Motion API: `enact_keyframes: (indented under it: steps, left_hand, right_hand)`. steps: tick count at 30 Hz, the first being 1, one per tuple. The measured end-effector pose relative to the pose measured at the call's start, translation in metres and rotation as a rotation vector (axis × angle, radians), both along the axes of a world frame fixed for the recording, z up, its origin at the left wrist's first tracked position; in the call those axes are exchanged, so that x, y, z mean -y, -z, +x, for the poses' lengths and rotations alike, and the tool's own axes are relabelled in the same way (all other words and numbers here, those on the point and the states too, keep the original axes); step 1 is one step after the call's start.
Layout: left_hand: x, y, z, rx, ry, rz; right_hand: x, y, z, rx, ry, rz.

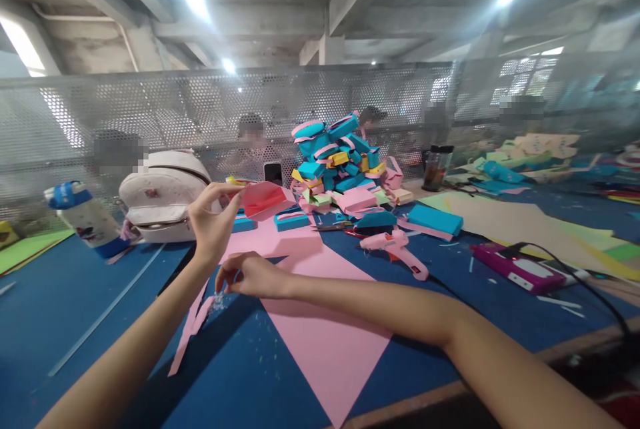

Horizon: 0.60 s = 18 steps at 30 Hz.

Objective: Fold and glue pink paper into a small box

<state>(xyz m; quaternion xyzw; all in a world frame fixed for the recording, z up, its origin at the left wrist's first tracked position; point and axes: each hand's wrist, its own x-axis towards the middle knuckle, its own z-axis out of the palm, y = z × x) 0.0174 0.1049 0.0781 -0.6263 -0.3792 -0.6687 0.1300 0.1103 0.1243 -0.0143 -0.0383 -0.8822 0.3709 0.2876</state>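
My left hand (211, 221) is raised over the table, thumb and fingers pinching the left end of a folded pink-and-red paper piece (267, 201). Lower down, my right hand (257, 275) has its fingers curled together by a small heap of whitish shreds (218, 302); whatever its fingertips hold is too small to make out. Just left of those shreds lie narrow pink paper strips (193, 332). Under my right forearm spreads a large pink paper sheet (333, 349). A pink glue gun (397, 252) rests to the right of that sheet.
Behind my hands rises a pile of blue, pink and yellow paper boxes (345, 162). A white backpack (165, 195) and a bottle (85, 219) stand at left. At right are a purple power strip (517, 267) with a cable, a dark tumbler (438, 167) and beige sheets (505, 222).
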Motion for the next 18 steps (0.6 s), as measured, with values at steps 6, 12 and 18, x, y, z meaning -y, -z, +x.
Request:
enact_keyframes:
  steps: [6,12,18]
  left_hand:
    - [-0.002,0.004,-0.001,-0.009,0.006,-0.008]
    - [-0.004,0.009,-0.002,-0.037,0.008,-0.020]
    - [-0.007,0.013,-0.005,-0.046,-0.013,-0.035]
  right_hand:
    - [0.006,0.001,-0.015,0.000,0.100,0.007]
    - [0.007,-0.007,-0.012,0.056,0.164,0.021]
    - [0.017,-0.039,0.025,0.149,0.121,0.333]
